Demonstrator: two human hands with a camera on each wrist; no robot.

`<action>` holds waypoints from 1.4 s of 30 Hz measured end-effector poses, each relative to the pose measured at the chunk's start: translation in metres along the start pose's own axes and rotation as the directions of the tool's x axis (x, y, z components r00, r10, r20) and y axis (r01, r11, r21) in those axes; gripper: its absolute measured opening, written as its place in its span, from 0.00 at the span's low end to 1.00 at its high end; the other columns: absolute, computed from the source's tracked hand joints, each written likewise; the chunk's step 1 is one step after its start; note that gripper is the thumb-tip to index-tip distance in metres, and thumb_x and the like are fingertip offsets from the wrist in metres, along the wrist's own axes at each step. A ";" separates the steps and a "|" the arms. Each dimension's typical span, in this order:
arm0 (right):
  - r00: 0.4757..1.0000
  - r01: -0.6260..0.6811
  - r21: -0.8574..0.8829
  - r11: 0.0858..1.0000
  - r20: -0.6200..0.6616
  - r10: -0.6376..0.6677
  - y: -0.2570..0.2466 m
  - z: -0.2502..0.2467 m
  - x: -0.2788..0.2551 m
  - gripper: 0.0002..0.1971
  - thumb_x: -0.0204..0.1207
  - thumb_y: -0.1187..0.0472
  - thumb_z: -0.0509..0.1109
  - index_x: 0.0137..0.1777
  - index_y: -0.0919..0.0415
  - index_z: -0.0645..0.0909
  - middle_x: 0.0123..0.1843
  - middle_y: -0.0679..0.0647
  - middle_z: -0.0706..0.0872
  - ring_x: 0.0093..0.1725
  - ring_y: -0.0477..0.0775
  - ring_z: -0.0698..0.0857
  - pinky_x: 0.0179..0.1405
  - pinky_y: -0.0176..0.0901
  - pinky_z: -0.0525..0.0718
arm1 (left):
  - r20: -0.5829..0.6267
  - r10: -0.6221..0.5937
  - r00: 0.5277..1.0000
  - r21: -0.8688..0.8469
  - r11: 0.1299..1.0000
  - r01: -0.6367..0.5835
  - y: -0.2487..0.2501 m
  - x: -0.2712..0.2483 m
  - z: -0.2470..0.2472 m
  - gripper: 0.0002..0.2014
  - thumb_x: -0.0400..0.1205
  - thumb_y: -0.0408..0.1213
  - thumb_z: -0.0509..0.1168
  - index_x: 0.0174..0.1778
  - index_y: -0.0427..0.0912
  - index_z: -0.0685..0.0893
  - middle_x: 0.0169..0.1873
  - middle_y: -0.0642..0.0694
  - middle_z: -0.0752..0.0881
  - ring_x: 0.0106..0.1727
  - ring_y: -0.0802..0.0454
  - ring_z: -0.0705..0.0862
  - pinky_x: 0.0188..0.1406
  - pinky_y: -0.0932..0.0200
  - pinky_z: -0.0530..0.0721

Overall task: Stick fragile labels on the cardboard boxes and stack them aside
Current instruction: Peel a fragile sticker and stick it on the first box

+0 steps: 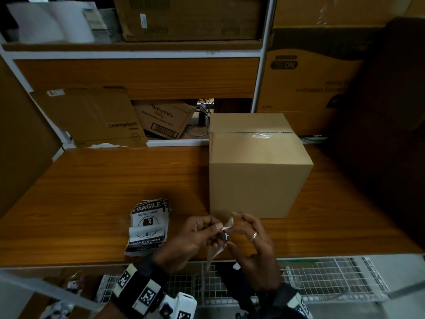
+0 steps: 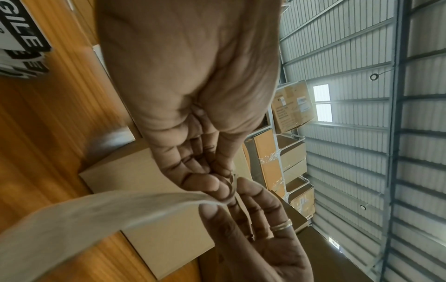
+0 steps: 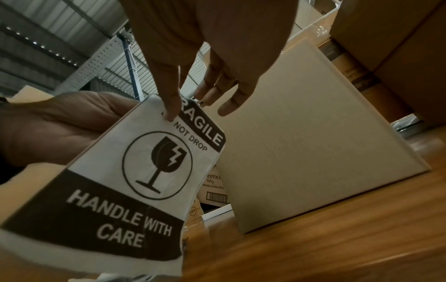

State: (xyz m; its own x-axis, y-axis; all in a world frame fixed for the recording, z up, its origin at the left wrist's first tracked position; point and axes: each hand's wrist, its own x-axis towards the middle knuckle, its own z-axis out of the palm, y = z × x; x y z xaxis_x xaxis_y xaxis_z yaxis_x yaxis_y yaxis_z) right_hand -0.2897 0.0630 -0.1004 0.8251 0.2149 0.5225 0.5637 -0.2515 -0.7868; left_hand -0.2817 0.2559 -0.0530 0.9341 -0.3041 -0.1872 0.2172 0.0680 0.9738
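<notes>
Both hands were raised over the near edge of the wooden table (image 1: 92, 192), directly in front of the sealed cardboard box (image 1: 257, 171). The left hand (image 1: 193, 238) pinched the top corner of a single fragile label (image 3: 135, 171) between thumb and fingertips. The right hand (image 1: 250, 240) gripped the same top edge with thumb and forefinger, its remaining fingers spread loose; a ring (image 1: 254, 237) sat on one of them. The label hung downward between the hands, its printed face toward the right wrist camera, reading "FRAGILE", "DO NOT DROP" and "HANDLE WITH CARE". Whether its backing was partly peeled could not be determined.

The box stood upright on the table, its top seam closed with clear tape (image 1: 264, 134), its near face bare. A fanned pile of further labels (image 1: 148, 226) lay on the table to the left of the hands, apart from the box. Shelves (image 1: 138, 51) behind held assorted cartons (image 1: 186, 17).
</notes>
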 end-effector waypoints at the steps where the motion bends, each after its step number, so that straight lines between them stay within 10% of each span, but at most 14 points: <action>1: 1.000 -0.008 0.021 1.000 -0.009 0.008 0.000 0.000 0.000 0.16 0.75 0.66 0.81 0.59 0.49 0.87 0.71 0.48 0.81 0.74 0.51 0.80 0.72 0.42 0.79 | 0.001 0.001 1.000 0.007 1.000 -0.001 0.000 0.000 0.001 0.09 0.88 0.31 0.62 0.51 0.30 0.86 0.37 0.41 0.89 0.39 0.51 0.86 0.41 0.61 0.84; 13: 0.993 -0.109 0.145 0.983 -0.038 0.115 -0.002 -0.003 -0.004 0.14 0.75 0.66 0.80 0.59 0.54 0.89 0.54 0.43 0.88 0.54 0.42 0.88 0.47 0.28 0.86 | -0.013 -0.043 0.999 0.086 0.995 0.044 -0.006 0.002 0.005 0.11 0.89 0.36 0.61 0.52 0.35 0.87 0.49 0.34 0.90 0.51 0.45 0.85 0.54 0.54 0.82; 18: 0.990 -0.138 0.170 0.976 0.001 0.140 -0.001 -0.006 -0.004 0.15 0.75 0.67 0.81 0.55 0.46 0.91 0.52 0.43 0.86 0.53 0.46 0.88 0.42 0.41 0.91 | -0.008 -0.054 0.999 0.122 0.991 0.054 -0.007 0.002 0.006 0.11 0.88 0.39 0.62 0.48 0.43 0.89 0.46 0.38 0.91 0.50 0.44 0.84 0.56 0.47 0.79; 30: 0.984 -0.177 0.212 0.961 0.050 0.170 0.000 -0.010 0.000 0.11 0.74 0.69 0.81 0.48 0.54 0.85 0.49 0.45 0.86 0.49 0.47 0.87 0.44 0.34 0.85 | 0.016 -0.038 0.999 0.200 0.979 0.034 -0.004 0.002 0.006 0.11 0.90 0.35 0.60 0.52 0.33 0.85 0.42 0.44 0.88 0.46 0.52 0.85 0.50 0.61 0.83; 35: 0.976 -0.202 0.189 0.961 0.125 0.180 0.005 -0.010 0.001 0.07 0.77 0.65 0.78 0.46 0.51 0.87 0.56 0.43 0.84 0.56 0.49 0.86 0.45 0.54 0.92 | 0.002 -0.055 0.998 0.207 0.977 0.053 -0.007 0.005 0.007 0.10 0.90 0.34 0.61 0.51 0.34 0.86 0.43 0.43 0.87 0.46 0.53 0.85 0.49 0.63 0.83; 42: 0.997 -0.062 0.075 0.995 0.057 0.057 0.018 -0.008 -0.004 0.01 0.79 0.58 0.74 0.46 0.51 0.86 0.55 0.40 0.83 0.59 0.52 0.83 0.53 0.49 0.85 | -0.080 -0.090 0.993 0.246 0.963 0.107 -0.009 0.005 0.007 0.11 0.91 0.37 0.59 0.49 0.38 0.84 0.40 0.45 0.84 0.44 0.54 0.82 0.47 0.62 0.80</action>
State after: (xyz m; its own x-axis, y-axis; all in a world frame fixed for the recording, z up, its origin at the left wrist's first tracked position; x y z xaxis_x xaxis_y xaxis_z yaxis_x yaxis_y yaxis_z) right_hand -0.2821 0.0501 -0.1140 0.8525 0.2540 0.4568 0.5074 -0.1929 -0.8398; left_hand -0.2811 0.2471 -0.0616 0.9305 -0.2319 -0.2836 0.2396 -0.2006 0.9499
